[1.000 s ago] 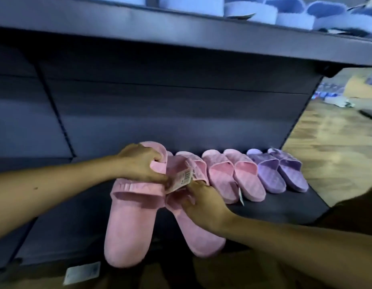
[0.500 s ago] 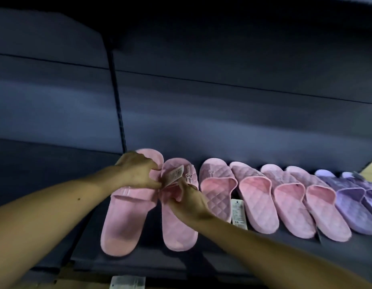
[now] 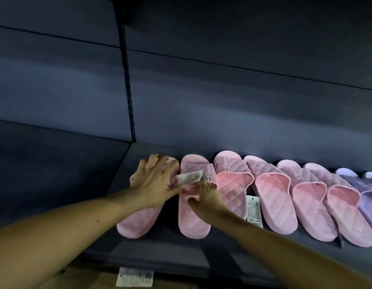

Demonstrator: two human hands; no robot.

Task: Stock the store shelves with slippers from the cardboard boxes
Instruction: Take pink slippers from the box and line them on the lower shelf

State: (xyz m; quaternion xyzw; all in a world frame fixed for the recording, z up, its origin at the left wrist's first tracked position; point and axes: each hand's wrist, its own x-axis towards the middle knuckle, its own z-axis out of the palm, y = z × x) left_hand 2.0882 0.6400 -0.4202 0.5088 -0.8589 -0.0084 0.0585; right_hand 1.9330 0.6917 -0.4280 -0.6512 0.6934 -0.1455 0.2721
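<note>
Here, the dark shelf (image 3: 76,184) is holding two pink slippers (image 3: 191,222) at the left end of the row (image 3: 272,197), toes far, heels near. The left hand (image 3: 153,182) is pressing flat and spread on the left one; the right hand (image 3: 210,195) is touching the other's tag (image 3: 189,177), grip too blurry to tell.

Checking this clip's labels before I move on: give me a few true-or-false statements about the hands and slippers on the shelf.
1. The left hand lies flat on the leftmost slipper. True.
2. The right hand grips the second slipper. True.
3. Both those slippers are purple. False: they are pink; the purple slippers sit far right.
4. The slippers are piled up. False: they lie side by side on the shelf.
</note>
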